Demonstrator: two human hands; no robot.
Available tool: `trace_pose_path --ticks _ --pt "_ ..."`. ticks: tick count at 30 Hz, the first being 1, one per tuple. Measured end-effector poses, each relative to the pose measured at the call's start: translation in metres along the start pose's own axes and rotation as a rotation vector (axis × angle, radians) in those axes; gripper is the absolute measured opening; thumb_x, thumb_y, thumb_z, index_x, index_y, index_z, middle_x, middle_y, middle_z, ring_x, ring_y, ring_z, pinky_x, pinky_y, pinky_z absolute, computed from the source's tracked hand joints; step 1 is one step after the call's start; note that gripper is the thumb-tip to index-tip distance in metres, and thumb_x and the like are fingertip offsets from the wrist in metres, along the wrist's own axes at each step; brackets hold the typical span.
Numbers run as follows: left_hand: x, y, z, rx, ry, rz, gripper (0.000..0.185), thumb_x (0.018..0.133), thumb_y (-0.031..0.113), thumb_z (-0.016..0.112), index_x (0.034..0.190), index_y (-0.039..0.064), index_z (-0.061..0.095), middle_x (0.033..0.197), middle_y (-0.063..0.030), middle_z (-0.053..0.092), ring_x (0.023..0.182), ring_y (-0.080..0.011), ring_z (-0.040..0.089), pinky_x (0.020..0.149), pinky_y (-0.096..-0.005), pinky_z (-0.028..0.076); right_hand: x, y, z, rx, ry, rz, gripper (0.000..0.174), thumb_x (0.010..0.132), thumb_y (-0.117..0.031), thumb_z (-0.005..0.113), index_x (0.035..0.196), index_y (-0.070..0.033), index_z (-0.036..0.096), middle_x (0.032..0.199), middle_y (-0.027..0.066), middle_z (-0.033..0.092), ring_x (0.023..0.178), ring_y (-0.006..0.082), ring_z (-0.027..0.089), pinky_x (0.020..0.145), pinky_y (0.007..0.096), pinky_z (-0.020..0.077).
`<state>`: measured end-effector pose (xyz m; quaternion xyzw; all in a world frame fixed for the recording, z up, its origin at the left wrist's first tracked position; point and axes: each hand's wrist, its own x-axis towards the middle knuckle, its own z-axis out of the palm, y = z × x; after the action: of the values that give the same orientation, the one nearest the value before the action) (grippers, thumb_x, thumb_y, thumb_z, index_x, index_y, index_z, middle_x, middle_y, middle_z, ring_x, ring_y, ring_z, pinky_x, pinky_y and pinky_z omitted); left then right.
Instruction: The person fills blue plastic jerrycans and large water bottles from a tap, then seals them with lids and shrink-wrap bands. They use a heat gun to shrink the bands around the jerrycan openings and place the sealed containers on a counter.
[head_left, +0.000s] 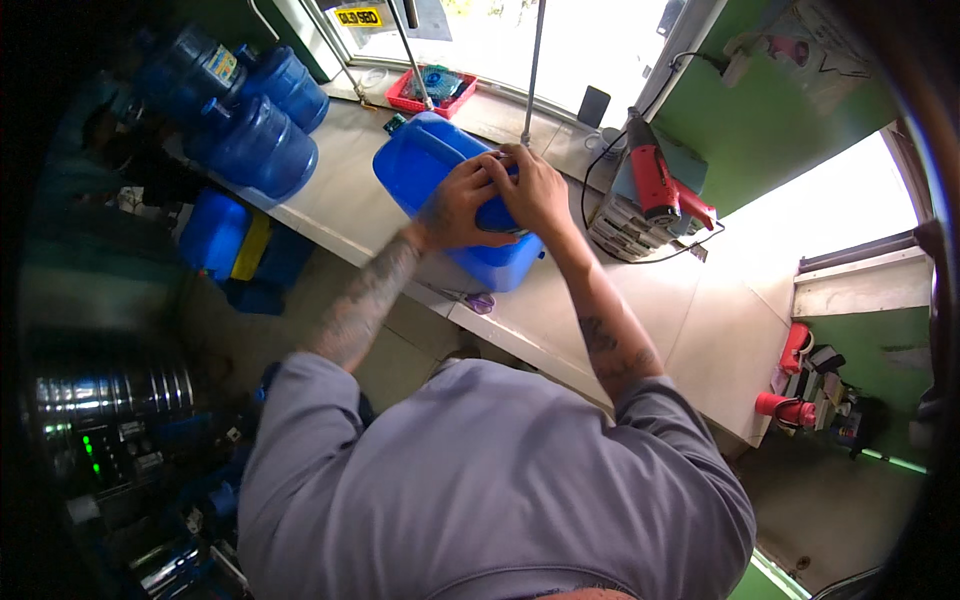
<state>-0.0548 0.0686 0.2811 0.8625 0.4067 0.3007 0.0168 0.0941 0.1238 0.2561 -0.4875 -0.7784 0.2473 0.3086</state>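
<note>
A blue plastic water container (420, 154) rests on the tiled counter in front of me, with a small dark spigot cap (395, 124) at its far left end. Both hands meet over a round, dark blue cap (496, 216) on the container's near part. My left hand (459, 204) curls around the cap's left side, its thumb low along the near edge. From the right, my right hand (534, 187) grips the same cap, and the fingertips of both hands come together at its far rim. The fingers hide much of the cap.
Purple-handled scissors (480, 302) lie at the counter's (622, 300) near edge. A red heat gun (656, 176) with a black cord sits on a stack to the right. Large blue water bottles (259, 146) stand left; a red basket (461, 97) is by the window. Metal rods (534, 75) rise behind the container.
</note>
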Motion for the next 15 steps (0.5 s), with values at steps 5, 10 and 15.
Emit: trace_pose_path --ticks 5,10,15 --pt "-0.003 0.011 -0.004 0.248 -0.224 -0.136 0.084 0.078 0.063 0.072 0.139 0.009 0.055 0.145 -0.0238 0.043 0.139 -0.0467 0.036 0.115 -0.0556 0.03 0.006 0.0 -0.018 0.247 -0.01 0.002 0.051 0.095 -0.044 0.061 0.127 -0.005 0.06 0.111 0.0161 0.072 0.101 0.0323 0.07 0.09 0.042 0.0526" --pt "-0.021 -0.001 0.043 0.207 0.091 -0.127 0.071 0.076 0.062 0.073 0.123 0.009 0.069 0.144 -0.0281 0.043 0.133 -0.0454 0.041 0.103 -0.0548 0.04 0.023 0.007 -0.018 0.322 -0.115 -0.176 0.046 0.094 -0.036 0.064 0.125 -0.003 0.062 0.105 0.0191 0.072 0.1 0.0364 0.07 0.089 0.0414 0.0529" --pt "-0.014 -0.026 0.023 0.039 -0.033 0.03 0.071 0.073 0.055 0.08 0.126 0.008 0.067 0.141 -0.025 0.049 0.133 -0.0443 0.044 0.109 -0.0528 0.037 0.005 0.001 -0.009 0.307 0.102 0.004 0.042 0.094 -0.036 0.064 0.116 0.0 0.067 0.1 0.0193 0.073 0.096 0.0351 0.071 0.085 0.0405 0.054"
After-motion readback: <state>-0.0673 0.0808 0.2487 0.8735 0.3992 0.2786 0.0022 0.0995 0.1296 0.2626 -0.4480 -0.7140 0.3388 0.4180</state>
